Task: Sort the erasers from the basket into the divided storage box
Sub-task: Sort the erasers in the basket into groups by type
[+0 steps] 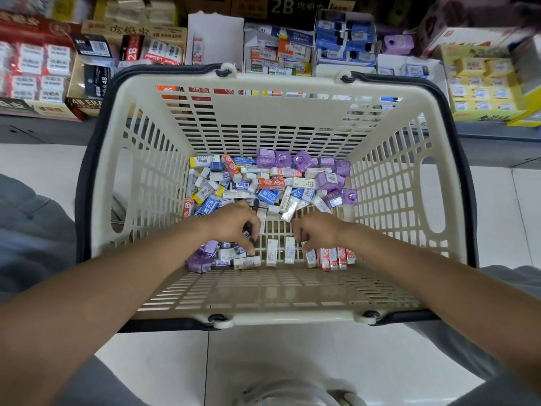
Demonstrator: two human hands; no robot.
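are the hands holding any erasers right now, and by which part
It cannot be told for sure. The left hand reaches its curled fingertips down to a white eraser; the right hand curls over red-and-white erasers, its fingertips hidden.

Readable text, all on shelf stock beyond the basket:
- 12 o'clock: dark box [285,7] top edge, large "2B".
- 11 o'clock: tan carton [164,33] prints "4B ERASER"; red-black pack [132,48] in it reads "2B"; white packs [164,52] beside it show partial "IMPORT".
- 10 o'clock: black pack [98,80] reads "4B"; brown carton front [85,103] below it shows "4B ERA", rest cut off by the basket.
- Through the basket's far slats: red label [199,89] "2B".
- Eraser wrappers in the basket: print too small to read.
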